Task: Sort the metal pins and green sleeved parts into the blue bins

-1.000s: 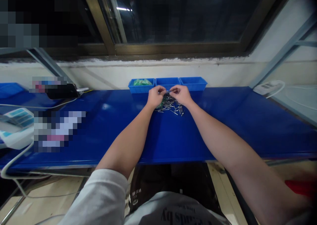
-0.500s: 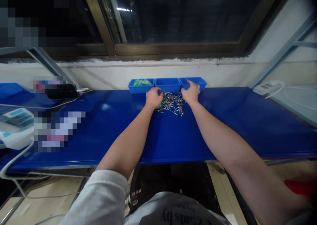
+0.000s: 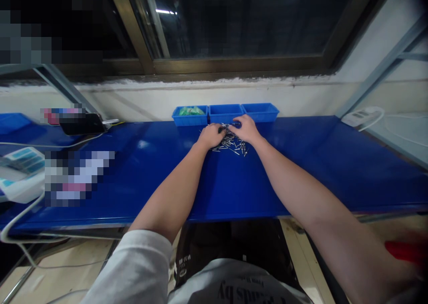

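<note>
The thin metal pins (image 3: 230,141) lie in a loose heap on the blue tabletop (image 3: 234,186), between and beneath the two hands, just in front of a row of three blue bins. They share no common direction: in the thick of the heap their long axes cross at many angles. Along the near edge, one pin lies almost crosswise, left to right; another slants from far left to near right; a few at the right fringe run more nearly toward the person. Which end is which is too small to tell. The left hand (image 3: 211,136) curls over the heap's left side; the right hand (image 3: 247,128) arches over its far right, thumb and forefinger bent inward. Whether either grip pinches a pin cannot be told. A green packet (image 3: 191,111) sits in the left bin (image 3: 190,121).
</note>
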### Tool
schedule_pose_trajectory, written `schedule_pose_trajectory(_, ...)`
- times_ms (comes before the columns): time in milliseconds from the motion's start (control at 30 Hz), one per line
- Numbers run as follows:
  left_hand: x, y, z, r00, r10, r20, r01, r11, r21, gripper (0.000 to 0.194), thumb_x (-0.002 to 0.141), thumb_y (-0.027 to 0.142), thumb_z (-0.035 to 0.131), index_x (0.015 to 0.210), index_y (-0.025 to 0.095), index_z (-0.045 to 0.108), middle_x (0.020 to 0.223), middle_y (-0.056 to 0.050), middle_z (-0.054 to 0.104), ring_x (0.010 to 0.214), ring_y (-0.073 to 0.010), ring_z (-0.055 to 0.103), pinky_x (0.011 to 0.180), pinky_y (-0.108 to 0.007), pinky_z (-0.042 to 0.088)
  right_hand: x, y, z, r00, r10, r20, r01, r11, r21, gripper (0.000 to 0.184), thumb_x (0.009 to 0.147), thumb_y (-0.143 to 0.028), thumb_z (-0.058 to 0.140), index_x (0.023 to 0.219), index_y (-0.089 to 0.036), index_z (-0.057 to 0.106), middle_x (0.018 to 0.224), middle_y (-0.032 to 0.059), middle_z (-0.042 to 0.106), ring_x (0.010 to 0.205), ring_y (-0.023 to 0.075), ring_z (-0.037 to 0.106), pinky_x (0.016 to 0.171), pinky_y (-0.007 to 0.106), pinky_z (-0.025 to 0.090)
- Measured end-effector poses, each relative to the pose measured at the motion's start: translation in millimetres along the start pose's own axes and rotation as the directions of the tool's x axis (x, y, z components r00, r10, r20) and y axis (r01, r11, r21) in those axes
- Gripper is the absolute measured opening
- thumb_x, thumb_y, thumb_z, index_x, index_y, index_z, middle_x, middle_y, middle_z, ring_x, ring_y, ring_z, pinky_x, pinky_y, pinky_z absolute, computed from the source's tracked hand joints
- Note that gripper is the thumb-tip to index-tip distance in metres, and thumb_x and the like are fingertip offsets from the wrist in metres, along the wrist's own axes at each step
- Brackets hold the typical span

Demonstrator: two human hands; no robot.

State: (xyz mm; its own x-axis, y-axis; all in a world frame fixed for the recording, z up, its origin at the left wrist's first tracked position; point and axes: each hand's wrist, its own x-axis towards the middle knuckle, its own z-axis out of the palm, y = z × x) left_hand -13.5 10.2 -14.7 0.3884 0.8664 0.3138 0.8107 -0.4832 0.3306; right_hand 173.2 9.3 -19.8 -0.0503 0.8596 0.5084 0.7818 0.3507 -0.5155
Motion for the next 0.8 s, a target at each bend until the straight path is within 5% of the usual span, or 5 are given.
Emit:
schedule_pose_trajectory(200,-0.4,0.9,-1.4,1.0,-0.004,0.008,0.004,1.0,0.011,0.032,0.094,0.036,0.05,0.112,0.018,0.071,0.118,-0.013,0.07,0.111,-0.028,0.065,0.098,-0.039,0.05,-0.8,-3.9,5.5,0.984,0.002,0.177,0.023,0.99,-0.142,0.029,0.081,-0.042,0.069,0.099,-0.021,0.077,0.103,0.0121,0.069,0.106,0.0325,0.06,0.097,0.054,0.046)
schedule_pose_trajectory(433,1.4,-2.0,1.5,1.0,0.01,0.001,-0.01,1.0,0.002,0.033,0.095,0.037,0.05,0.11,0.019,0.071,0.117,-0.012,0.07,0.113,-0.0279,0.065,0.099,-0.039,0.049,-1.8,-5.6,5.6,0.976,-0.119,0.183,0.141,0.984,-0.107,0.022,0.084,-0.02,0.063,0.1,-0.02,0.078,0.097,0.0093,0.072,0.092,0.0245,0.065,0.092,0.04,0.049)
schedule_pose_trajectory(800,0.7,-2.1,1.4,1.0,0.009,-0.008,-0.009,1.0,-0.027,0.033,0.095,0.036,0.05,0.113,0.019,0.071,0.118,-0.011,0.07,0.115,-0.0258,0.063,0.102,-0.038,0.047,-1.8,-8.5,3.9,0.981,-0.115,0.157,0.128,0.989,-0.073,0.017,0.085,-0.018,0.064,0.095,-0.018,0.078,0.096,0.0087,0.073,0.089,0.0224,0.066,0.088,0.035,0.05)
